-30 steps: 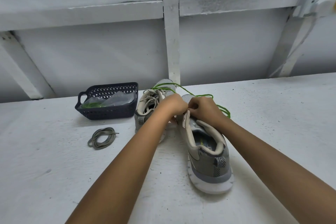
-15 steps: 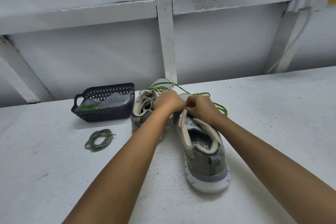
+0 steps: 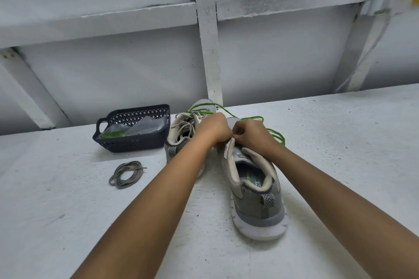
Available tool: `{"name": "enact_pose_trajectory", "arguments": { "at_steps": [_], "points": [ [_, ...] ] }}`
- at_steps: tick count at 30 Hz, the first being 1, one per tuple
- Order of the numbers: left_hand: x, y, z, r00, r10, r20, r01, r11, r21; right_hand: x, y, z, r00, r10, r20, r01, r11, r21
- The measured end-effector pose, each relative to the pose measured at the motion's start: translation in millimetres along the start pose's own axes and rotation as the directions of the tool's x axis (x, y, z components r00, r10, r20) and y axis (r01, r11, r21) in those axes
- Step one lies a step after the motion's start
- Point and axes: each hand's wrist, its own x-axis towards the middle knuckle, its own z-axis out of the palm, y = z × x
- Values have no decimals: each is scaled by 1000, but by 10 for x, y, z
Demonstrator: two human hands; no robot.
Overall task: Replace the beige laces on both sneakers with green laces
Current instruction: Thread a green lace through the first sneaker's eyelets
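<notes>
Left hand (image 3: 215,128) and right hand (image 3: 254,136), fingers curled and touching, pinched the green lace (image 3: 251,118) at the tongue of the near sneaker (image 3: 256,188) on the worktop (image 3: 340,142); the second sneaker (image 3: 181,140) stood beside it, a beige lace (image 3: 127,173) coiled nearby.

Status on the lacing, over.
Left hand grips near sneaker by its upper; right hand pinches green lace there. Far sneaker has beige lace in. Nothing in the way.

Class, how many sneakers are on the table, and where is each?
2. The right sneaker stands mid-table, heel nearest the camera; the left sneaker sits beside it, next to the dark basket. None looks hidden.
</notes>
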Motion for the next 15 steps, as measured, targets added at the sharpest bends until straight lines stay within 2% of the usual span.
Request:
{"name": "enact_pose_trajectory", "arguments": {
  "at_steps": [4, 6, 11, 15],
  "points": [
    [-53, 16, -81, 981, -43, 189, 74, 984, -159, -7, 6, -15, 1000, -3, -13, 3, 1000, 14],
    [-99, -6, -78, 970, -52, 239, 111, 965, -238, -6, 8, -14, 1000, -3, -17, 3, 1000, 9],
    [-170, -100, 16, 977, -99, 189, 178, 863, -473, 4, -9, -29, 1000, -16, 4, 17, 999, -37],
    [-208, -133, 67, 978, -129, 164, 200, 807, -556, -5, -12, -61, 994, -80, 70, 85, 994, -72]
  ]
}}
